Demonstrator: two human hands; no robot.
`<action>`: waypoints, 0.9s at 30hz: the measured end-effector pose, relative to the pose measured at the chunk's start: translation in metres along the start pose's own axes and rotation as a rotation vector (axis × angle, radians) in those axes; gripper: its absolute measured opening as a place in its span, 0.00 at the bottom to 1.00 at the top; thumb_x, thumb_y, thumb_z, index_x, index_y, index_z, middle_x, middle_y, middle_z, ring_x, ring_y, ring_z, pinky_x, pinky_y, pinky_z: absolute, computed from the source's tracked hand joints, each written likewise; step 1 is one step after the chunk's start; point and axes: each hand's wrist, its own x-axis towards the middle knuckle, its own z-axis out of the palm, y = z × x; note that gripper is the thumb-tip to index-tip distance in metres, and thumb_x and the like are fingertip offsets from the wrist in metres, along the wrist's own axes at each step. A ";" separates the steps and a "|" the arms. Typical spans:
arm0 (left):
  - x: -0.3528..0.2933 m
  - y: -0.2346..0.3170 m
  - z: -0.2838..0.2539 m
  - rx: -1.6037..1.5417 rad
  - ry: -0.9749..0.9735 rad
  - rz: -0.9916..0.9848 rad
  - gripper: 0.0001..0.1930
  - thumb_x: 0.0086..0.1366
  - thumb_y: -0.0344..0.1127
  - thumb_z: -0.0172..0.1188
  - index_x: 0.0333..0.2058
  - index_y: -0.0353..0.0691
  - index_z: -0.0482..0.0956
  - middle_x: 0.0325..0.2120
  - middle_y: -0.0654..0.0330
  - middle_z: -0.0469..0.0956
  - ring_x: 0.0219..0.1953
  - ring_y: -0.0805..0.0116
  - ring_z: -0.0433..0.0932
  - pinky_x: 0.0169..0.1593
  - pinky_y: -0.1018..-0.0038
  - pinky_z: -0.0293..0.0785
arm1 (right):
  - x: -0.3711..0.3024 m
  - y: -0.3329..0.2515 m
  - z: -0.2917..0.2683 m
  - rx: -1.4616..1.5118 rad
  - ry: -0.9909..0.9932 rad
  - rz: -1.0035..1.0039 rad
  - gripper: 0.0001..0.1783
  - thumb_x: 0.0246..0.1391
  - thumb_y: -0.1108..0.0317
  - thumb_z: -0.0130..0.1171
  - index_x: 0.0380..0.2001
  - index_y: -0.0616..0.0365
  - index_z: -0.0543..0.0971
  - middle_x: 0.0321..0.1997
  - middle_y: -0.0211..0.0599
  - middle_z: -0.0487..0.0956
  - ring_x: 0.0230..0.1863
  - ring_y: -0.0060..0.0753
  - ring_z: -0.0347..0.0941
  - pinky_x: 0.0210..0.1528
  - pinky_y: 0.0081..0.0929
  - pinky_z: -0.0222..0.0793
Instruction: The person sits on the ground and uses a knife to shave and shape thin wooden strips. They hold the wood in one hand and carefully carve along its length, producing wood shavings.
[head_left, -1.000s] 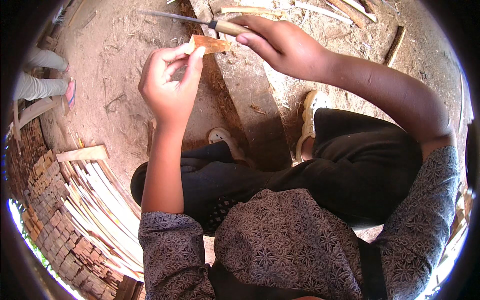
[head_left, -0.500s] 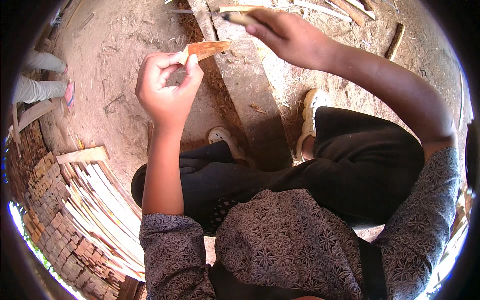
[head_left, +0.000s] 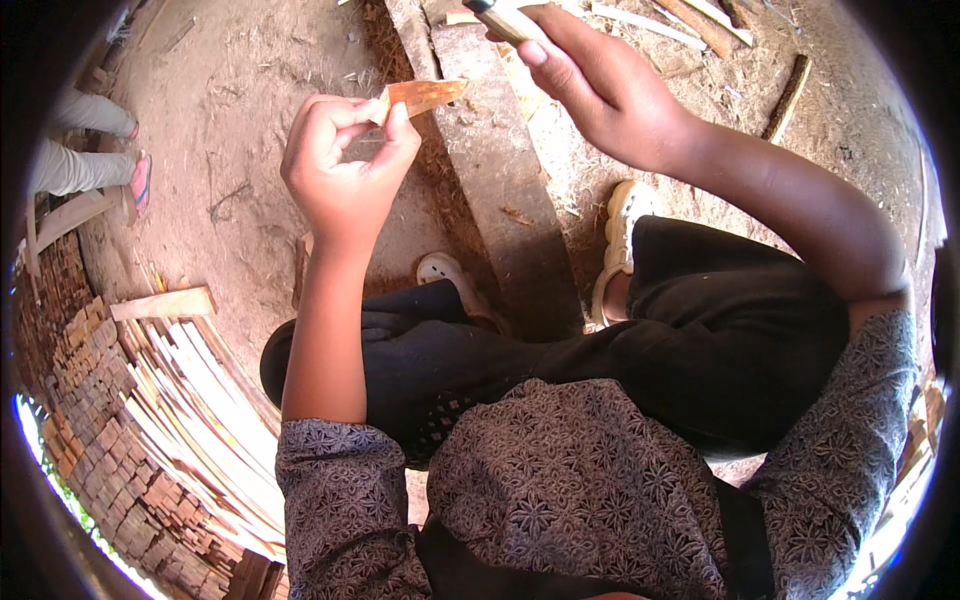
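My left hand (head_left: 345, 170) is raised left of centre, thumb and fingers pinching the thick end of a small wedge-shaped piece of wood (head_left: 430, 95). The wood's narrow tip points right, above a long plank (head_left: 495, 165) on the ground. At the top, my right hand (head_left: 625, 95) is closed around the pale wooden handle of a tool (head_left: 512, 22). A dark collar shows at the handle's far end; the rest of the tool is cut off by the picture's upper edge. Tool and wood are apart.
My legs (head_left: 720, 330) in dark trousers straddle the plank, with pale clogs (head_left: 620, 235) on either side. Wood strips (head_left: 205, 430) and stacked wood pieces (head_left: 110, 470) fill the lower left. Another person's legs (head_left: 85, 170) stand at far left. Scraps of wood (head_left: 790, 95) lie upper right.
My right hand has moved right and a little nearer with the tool, away from the wood. My left hand has shifted slightly right, and the wood is turned a little.
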 end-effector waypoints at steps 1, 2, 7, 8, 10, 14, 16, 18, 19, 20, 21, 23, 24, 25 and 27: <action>0.001 -0.002 0.001 0.005 -0.008 -0.002 0.13 0.57 0.13 0.67 0.34 0.32 0.72 0.38 0.56 0.76 0.41 0.70 0.81 0.46 0.74 0.84 | -0.002 0.003 0.002 0.018 0.007 -0.018 0.19 0.77 0.54 0.43 0.53 0.59 0.72 0.24 0.42 0.73 0.25 0.35 0.73 0.34 0.36 0.70; 0.000 -0.001 0.001 0.023 -0.023 -0.006 0.13 0.57 0.13 0.67 0.34 0.33 0.72 0.37 0.57 0.76 0.40 0.71 0.81 0.46 0.74 0.84 | -0.008 0.005 0.002 0.016 -0.142 0.138 0.20 0.77 0.53 0.43 0.55 0.59 0.71 0.25 0.45 0.75 0.27 0.39 0.75 0.36 0.38 0.72; -0.002 0.005 0.002 0.045 0.041 0.033 0.12 0.51 0.21 0.73 0.29 0.36 0.76 0.29 0.59 0.78 0.31 0.71 0.82 0.34 0.76 0.81 | -0.001 -0.002 -0.006 -0.302 -0.391 0.228 0.24 0.74 0.51 0.44 0.46 0.63 0.78 0.27 0.53 0.81 0.35 0.57 0.82 0.42 0.49 0.79; -0.004 0.005 0.000 0.044 0.039 0.023 0.12 0.51 0.21 0.73 0.30 0.36 0.76 0.29 0.59 0.78 0.31 0.71 0.81 0.34 0.76 0.81 | 0.003 -0.011 -0.012 -0.226 -0.285 0.174 0.23 0.74 0.52 0.46 0.46 0.62 0.78 0.27 0.53 0.81 0.35 0.56 0.82 0.41 0.49 0.78; -0.003 0.004 -0.001 0.038 0.034 0.010 0.12 0.51 0.21 0.73 0.30 0.36 0.76 0.29 0.59 0.78 0.31 0.71 0.81 0.33 0.76 0.80 | 0.007 -0.022 -0.015 -0.089 -0.001 0.025 0.17 0.73 0.54 0.48 0.44 0.57 0.77 0.26 0.50 0.79 0.29 0.56 0.79 0.36 0.50 0.74; -0.001 0.001 0.004 0.007 0.044 0.008 0.12 0.51 0.21 0.73 0.30 0.36 0.77 0.29 0.58 0.78 0.30 0.71 0.81 0.33 0.76 0.80 | -0.008 -0.002 -0.002 -0.116 -0.233 0.142 0.19 0.75 0.53 0.44 0.48 0.56 0.76 0.28 0.53 0.80 0.32 0.58 0.80 0.38 0.52 0.76; -0.002 0.002 0.003 0.041 0.034 0.038 0.12 0.51 0.21 0.73 0.30 0.36 0.77 0.29 0.58 0.79 0.29 0.71 0.81 0.33 0.76 0.80 | -0.011 0.010 0.011 -0.334 -0.438 0.271 0.21 0.74 0.53 0.46 0.49 0.60 0.77 0.29 0.56 0.81 0.35 0.60 0.81 0.43 0.52 0.75; -0.003 0.006 -0.002 0.060 -0.024 0.006 0.12 0.55 0.17 0.70 0.32 0.34 0.74 0.34 0.58 0.77 0.36 0.72 0.81 0.42 0.76 0.82 | 0.002 0.012 0.000 -0.359 -0.411 0.214 0.21 0.74 0.52 0.47 0.49 0.60 0.78 0.30 0.55 0.81 0.35 0.58 0.81 0.42 0.51 0.75; -0.004 0.008 -0.002 0.065 -0.048 -0.014 0.13 0.58 0.15 0.69 0.33 0.33 0.72 0.36 0.58 0.76 0.39 0.72 0.81 0.46 0.75 0.83 | 0.005 0.003 -0.004 -0.290 -0.247 0.205 0.20 0.74 0.53 0.48 0.51 0.59 0.77 0.29 0.53 0.81 0.35 0.56 0.81 0.42 0.49 0.75; -0.004 0.008 -0.001 0.049 -0.035 -0.034 0.12 0.58 0.15 0.68 0.33 0.33 0.73 0.36 0.58 0.76 0.39 0.72 0.81 0.46 0.75 0.83 | 0.008 -0.010 -0.012 -0.138 -0.121 0.147 0.22 0.73 0.50 0.47 0.48 0.58 0.77 0.28 0.53 0.80 0.33 0.56 0.81 0.40 0.50 0.76; -0.004 0.008 0.000 0.034 -0.022 -0.055 0.12 0.58 0.15 0.68 0.33 0.33 0.73 0.36 0.58 0.76 0.39 0.72 0.81 0.46 0.75 0.83 | 0.010 -0.008 -0.007 -0.088 0.029 -0.022 0.19 0.73 0.51 0.48 0.49 0.56 0.76 0.27 0.52 0.80 0.31 0.57 0.81 0.39 0.50 0.75; -0.001 0.007 0.003 0.005 -0.009 -0.067 0.12 0.58 0.15 0.68 0.33 0.33 0.73 0.36 0.57 0.77 0.40 0.71 0.81 0.46 0.75 0.83 | 0.003 -0.007 -0.004 -0.037 0.011 -0.055 0.17 0.73 0.52 0.47 0.51 0.53 0.73 0.27 0.52 0.80 0.31 0.57 0.80 0.38 0.51 0.75; -0.001 0.004 0.003 -0.002 -0.007 -0.064 0.12 0.58 0.15 0.68 0.33 0.33 0.73 0.36 0.57 0.77 0.40 0.71 0.81 0.46 0.75 0.83 | -0.003 -0.008 -0.005 -0.026 -0.162 0.079 0.18 0.74 0.51 0.46 0.52 0.52 0.72 0.28 0.52 0.80 0.32 0.57 0.81 0.38 0.51 0.76; 0.000 0.002 0.004 -0.008 -0.007 -0.060 0.12 0.58 0.15 0.68 0.33 0.32 0.73 0.36 0.57 0.77 0.40 0.71 0.82 0.45 0.75 0.84 | -0.008 0.003 0.006 -0.250 -0.310 0.174 0.21 0.74 0.50 0.44 0.51 0.54 0.75 0.30 0.53 0.81 0.34 0.57 0.82 0.40 0.52 0.77; 0.000 0.004 0.003 0.010 -0.002 -0.045 0.12 0.59 0.14 0.68 0.33 0.32 0.74 0.37 0.57 0.77 0.39 0.71 0.82 0.45 0.74 0.84 | 0.000 0.016 0.011 -0.410 -0.508 0.274 0.24 0.75 0.50 0.45 0.50 0.62 0.76 0.30 0.55 0.81 0.34 0.57 0.81 0.41 0.52 0.75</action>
